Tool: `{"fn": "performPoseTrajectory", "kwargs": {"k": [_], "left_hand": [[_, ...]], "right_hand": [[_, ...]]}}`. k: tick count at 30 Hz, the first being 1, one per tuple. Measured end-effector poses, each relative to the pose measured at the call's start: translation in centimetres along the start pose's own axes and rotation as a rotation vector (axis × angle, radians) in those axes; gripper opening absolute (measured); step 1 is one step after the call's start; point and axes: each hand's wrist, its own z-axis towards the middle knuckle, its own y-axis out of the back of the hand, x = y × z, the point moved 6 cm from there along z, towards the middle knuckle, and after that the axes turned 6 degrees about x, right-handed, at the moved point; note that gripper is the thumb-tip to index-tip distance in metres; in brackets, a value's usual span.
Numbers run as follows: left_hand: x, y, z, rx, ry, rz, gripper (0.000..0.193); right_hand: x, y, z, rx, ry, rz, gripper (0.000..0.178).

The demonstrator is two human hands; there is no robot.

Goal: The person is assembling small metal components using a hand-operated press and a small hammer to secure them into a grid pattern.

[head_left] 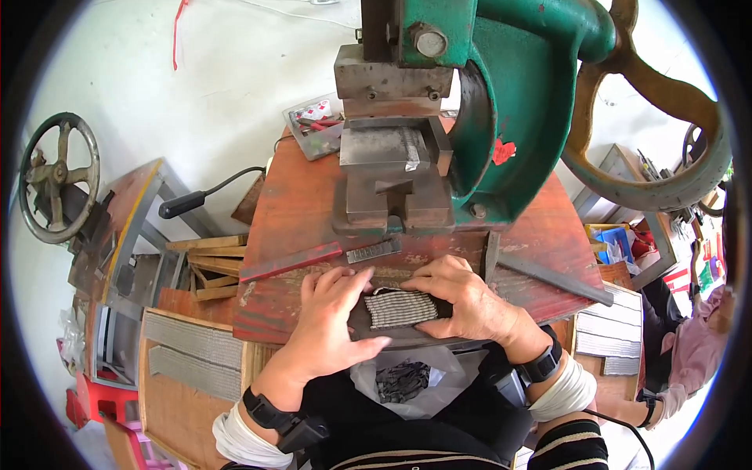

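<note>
Striped grey block [401, 309] is right at the near edge of the red worktable [305, 188], and that edge is what bugs me. The right hand [478, 305] has it pinched from the right, thumb low and fingers above, while the left hand [329, 313] is open, thumb and fingers spread just beside it (can't tell whether a fingertip actually touches). So if the right grip slackened, I reckon the block could tip off the edge and drop into the plastic bag [470, 364] below, in among the dark scraps [403, 382]. If it's a loose stack rather than one solid piece, squeezing from one side might fan it apart too. A stray knuckle could also knock the small ribbed strip [374, 251] or the dark bar [548, 278], both lying near the hands.

Hard to make out: what the block is made of, its underside (resting or held just above the wood, no idea) and whatever the right hand covers. The green press [540, 94] and its big handwheel [666, 191] are cut off at the top, and the person at the right edge [697, 352] is mostly lost in the dark rim
</note>
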Motion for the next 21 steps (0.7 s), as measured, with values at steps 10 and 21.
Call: {"fn": "performPoseTrajectory", "kwargs": {"k": [10, 21], "left_hand": [[-0.4, -0.6, 0.9, -0.013, -0.11, 0.06, 0.06], [0.2, -0.6, 2.2, 0.019, 0.233, -0.936, 0.054]], "right_hand": [[0.1, 0.1, -0.4, -0.008, -0.072, 0.027, 0.062], [0.0, 2.1, 0.4, -0.088, -0.36, 0.719, 0.072]]}}
